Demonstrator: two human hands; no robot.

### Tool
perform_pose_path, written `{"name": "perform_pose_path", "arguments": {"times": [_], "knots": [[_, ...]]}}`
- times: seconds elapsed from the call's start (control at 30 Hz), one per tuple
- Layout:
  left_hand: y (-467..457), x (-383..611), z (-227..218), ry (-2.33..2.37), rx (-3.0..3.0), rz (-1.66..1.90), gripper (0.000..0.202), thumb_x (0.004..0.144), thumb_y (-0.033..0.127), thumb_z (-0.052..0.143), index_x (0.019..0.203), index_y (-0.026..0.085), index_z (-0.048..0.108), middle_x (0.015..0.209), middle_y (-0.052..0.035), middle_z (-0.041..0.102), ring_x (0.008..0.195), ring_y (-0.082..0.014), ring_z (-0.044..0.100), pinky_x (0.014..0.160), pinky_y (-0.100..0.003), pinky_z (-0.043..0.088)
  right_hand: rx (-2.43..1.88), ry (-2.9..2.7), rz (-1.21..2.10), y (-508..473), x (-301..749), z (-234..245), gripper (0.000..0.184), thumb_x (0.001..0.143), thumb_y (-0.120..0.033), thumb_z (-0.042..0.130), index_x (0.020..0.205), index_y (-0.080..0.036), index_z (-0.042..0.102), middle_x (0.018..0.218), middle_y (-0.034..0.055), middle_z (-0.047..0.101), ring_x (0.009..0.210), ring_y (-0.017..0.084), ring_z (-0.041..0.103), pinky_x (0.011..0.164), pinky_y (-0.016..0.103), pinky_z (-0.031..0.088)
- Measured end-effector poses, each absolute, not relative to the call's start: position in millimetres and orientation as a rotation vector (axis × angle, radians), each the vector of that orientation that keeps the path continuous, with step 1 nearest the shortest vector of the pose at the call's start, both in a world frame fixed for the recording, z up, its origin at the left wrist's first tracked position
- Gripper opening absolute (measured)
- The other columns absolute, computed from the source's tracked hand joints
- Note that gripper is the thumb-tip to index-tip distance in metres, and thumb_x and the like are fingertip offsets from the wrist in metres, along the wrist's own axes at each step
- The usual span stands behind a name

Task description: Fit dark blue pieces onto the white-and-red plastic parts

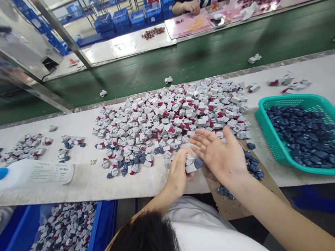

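Hands apart on my feed: left hand (178, 172) clamped on a small pale-grey plastic block (191, 168) over the white bench (89, 183); right hand (222, 155) spread, palm up, just beside it. Beyond, I log a heap of grey-and-maroon plastic blocks (168, 117); to its right, a green perforated plastic basket (270, 142) of navy pieces (310, 136).
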State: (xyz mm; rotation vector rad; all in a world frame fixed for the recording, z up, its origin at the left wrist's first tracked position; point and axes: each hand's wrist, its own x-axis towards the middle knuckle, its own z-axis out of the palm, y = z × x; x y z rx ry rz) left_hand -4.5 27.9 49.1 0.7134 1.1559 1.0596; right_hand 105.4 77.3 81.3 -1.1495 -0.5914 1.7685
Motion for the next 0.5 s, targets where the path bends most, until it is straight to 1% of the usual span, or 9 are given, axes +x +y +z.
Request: {"name": "perform_pose_path", "arguments": {"times": [0.03, 0.1, 0.17, 0.2, 0.27, 0.37, 0.4, 0.43, 0.5], "knots": [[26.9, -7.0, 49.6, 1.155, 0.712, 1.078, 0.055, 0.077, 0.077, 0.044, 0.079, 0.023, 0.040, 0.057, 0.0059, 0.038, 0.044, -0.0088, 0.027, 0.041, -0.021, 0.020, -1.190, -0.715, 1.708, 76.9, 109.5, 79.9, 0.061, 0.080, -0.076, 0.041, 0.094, -0.020, 0.060, 0.093, 0.0082, 0.065, 0.087, 0.019, 0.063, 0.077, 0.031, 0.053], [24.4, -12.9, 49.6, 1.162, 0.741, 1.127, 0.055, 0.079, 0.078, 0.042, 0.082, 0.023, 0.041, 0.060, 0.0049, 0.041, 0.047, -0.0097, 0.031, 0.042, -0.022, 0.022, -1.255, -0.947, 1.626, 72.7, 116.5, 77.5, 0.057, 0.073, -0.073, 0.058, 0.091, -0.020, 0.064, 0.083, 0.0045, 0.063, 0.071, 0.016, 0.058, 0.065, 0.027, 0.050], [21.9, -19.0, 48.5, 1.175, 0.805, 1.173, 0.056, 0.080, 0.078, 0.039, 0.085, 0.023, 0.043, 0.064, 0.0035, 0.043, 0.052, -0.0115, 0.037, 0.044, -0.022, 0.025, -1.267, -1.137, 1.620, 66.5, 121.6, 76.7, 0.047, 0.067, -0.063, 0.072, 0.085, -0.019, 0.068, 0.072, 0.0015, 0.061, 0.060, 0.013, 0.052, 0.057, 0.025, 0.045], [21.0, -21.8, 47.7, 1.180, 0.834, 1.186, 0.056, 0.081, 0.079, 0.037, 0.087, 0.023, 0.044, 0.066, 0.0030, 0.044, 0.055, -0.0124, 0.040, 0.045, -0.023, 0.028, -1.256, -1.236, 1.618, 63.4, 123.2, 77.0, 0.042, 0.067, -0.059, 0.075, 0.082, -0.019, 0.069, 0.069, 0.0011, 0.060, 0.057, 0.012, 0.050, 0.056, 0.025, 0.044], [19.4, -26.3, 46.0, 1.192, 0.903, 1.202, 0.055, 0.083, 0.077, 0.034, 0.089, 0.023, 0.045, 0.069, 0.0023, 0.046, 0.058, -0.0135, 0.043, 0.047, -0.023, 0.031, -1.229, -1.463, 1.574, 58.8, 124.9, 78.2, 0.037, 0.071, -0.054, 0.073, 0.080, -0.019, 0.071, 0.069, 0.0026, 0.063, 0.057, 0.013, 0.052, 0.054, 0.026, 0.044], [16.9, -30.2, 43.5, 1.214, 1.042, 1.204, 0.050, 0.089, 0.071, 0.033, 0.093, 0.023, 0.047, 0.069, 0.0022, 0.044, 0.059, -0.0138, 0.041, 0.050, -0.024, 0.032, -1.216, -1.597, 1.502, 56.7, 123.5, 80.7, 0.038, 0.077, -0.053, 0.068, 0.093, -0.019, 0.070, 0.082, 0.0059, 0.069, 0.065, 0.017, 0.061, 0.053, 0.026, 0.047], [16.1, -30.8, 42.8, 1.222, 1.078, 1.198, 0.048, 0.090, 0.069, 0.033, 0.095, 0.023, 0.048, 0.068, 0.0023, 0.043, 0.059, -0.0139, 0.040, 0.050, -0.025, 0.032, -1.216, -1.602, 1.504, 57.1, 122.3, 81.8, 0.038, 0.077, -0.052, 0.068, 0.096, -0.019, 0.069, 0.083, 0.0061, 0.069, 0.066, 0.017, 0.062, 0.052, 0.026, 0.047], [15.4, -31.1, 42.4, 1.227, 1.099, 1.191, 0.047, 0.091, 0.067, 0.034, 0.096, 0.023, 0.049, 0.068, 0.0021, 0.042, 0.059, -0.0141, 0.040, 0.050, -0.025, 0.032, -1.213, -1.608, 1.512, 57.7, 120.8, 82.9, 0.038, 0.078, -0.051, 0.067, 0.097, -0.018, 0.068, 0.082, 0.0057, 0.069, 0.065, 0.017, 0.061, 0.051, 0.026, 0.047], [14.7, -31.5, 42.2, 1.222, 1.085, 1.199, 0.047, 0.090, 0.067, 0.035, 0.098, 0.023, 0.051, 0.071, 0.0015, 0.044, 0.060, -0.0141, 0.040, 0.050, -0.025, 0.032, -1.198, -1.623, 1.535, 59.1, 117.6, 85.3, 0.035, 0.079, -0.051, 0.066, 0.091, -0.018, 0.068, 0.074, 0.0038, 0.066, 0.057, 0.014, 0.057, 0.048, 0.025, 0.046]]}}
